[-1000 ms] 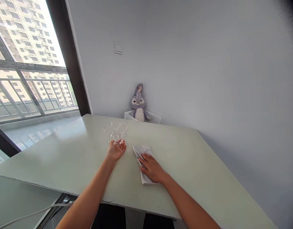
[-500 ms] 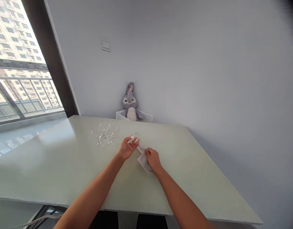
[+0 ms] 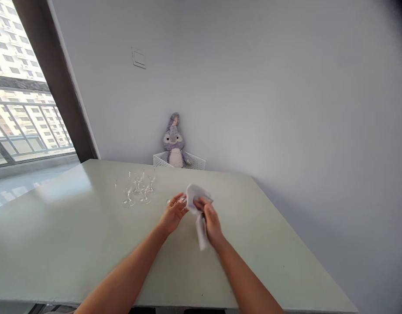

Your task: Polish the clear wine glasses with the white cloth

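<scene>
My left hand [image 3: 172, 216] grips a small clear stemmed glass [image 3: 177, 201], held on its side above the pale green table [image 3: 73, 235]. My right hand [image 3: 210, 218] holds a white cloth [image 3: 197, 195] pressed over the glass's bowl, and a tail of the cloth hangs down by my wrist. The two hands meet over the middle of the table. A cluster of several more clear stemmed glasses [image 3: 137, 187] stands upright on the table, to the left of my hands and farther back.
A grey plush rabbit [image 3: 173, 141] sits in a white perforated basket [image 3: 196, 162] behind the table's far edge, against the wall. A large window with a dark frame [image 3: 56, 83] is at the left. A wall switch [image 3: 138, 58] is mounted above.
My left hand picked one glass from the cluster and brought it right. My right hand lifted the cloth off the table and pressed it onto the glass. The view shifted right.
</scene>
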`<act>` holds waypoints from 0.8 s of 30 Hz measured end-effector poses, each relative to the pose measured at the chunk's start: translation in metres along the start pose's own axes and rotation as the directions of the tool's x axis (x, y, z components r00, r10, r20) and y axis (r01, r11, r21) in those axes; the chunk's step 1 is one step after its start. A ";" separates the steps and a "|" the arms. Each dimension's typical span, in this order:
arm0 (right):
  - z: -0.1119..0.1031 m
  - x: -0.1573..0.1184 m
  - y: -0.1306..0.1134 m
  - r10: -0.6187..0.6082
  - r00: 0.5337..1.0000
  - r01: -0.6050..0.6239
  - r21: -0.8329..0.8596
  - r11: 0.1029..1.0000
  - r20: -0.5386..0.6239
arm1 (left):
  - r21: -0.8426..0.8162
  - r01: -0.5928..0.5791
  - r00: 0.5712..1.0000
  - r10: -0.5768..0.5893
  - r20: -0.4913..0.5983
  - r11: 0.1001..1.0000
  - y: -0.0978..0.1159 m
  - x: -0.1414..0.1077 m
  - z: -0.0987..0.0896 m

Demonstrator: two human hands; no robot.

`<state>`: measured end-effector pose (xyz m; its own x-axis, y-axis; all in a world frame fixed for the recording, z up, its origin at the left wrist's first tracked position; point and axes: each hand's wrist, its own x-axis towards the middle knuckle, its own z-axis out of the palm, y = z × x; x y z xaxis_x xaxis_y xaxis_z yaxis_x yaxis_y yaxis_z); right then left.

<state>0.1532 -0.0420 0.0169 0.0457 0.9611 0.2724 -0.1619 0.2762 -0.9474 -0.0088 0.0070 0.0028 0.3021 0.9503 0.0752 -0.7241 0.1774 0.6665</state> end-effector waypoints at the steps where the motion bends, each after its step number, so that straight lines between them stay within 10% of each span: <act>1: 0.009 -0.003 0.000 0.004 1.000 -0.004 -0.039 0.999 0.023 | 0.013 -0.012 1.000 0.012 -0.009 1.000 -0.001 0.000 0.001; 12: 0.013 -0.010 0.002 0.060 0.978 -0.031 -0.146 0.989 0.199 | 0.159 0.042 0.999 -0.046 0.022 0.986 0.001 -0.016 0.020; 24: 0.001 -0.003 0.009 0.350 0.882 -0.446 0.317 0.837 0.316 | 0.489 0.001 0.972 -0.115 0.204 0.872 0.000 -0.022 0.020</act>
<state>0.1508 -0.0425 0.0078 -0.3277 0.9440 -0.0387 -0.4682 -0.1978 -0.8612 -0.0027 -0.0191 0.0155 0.5030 0.8516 0.1476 -0.3283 0.0303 0.9441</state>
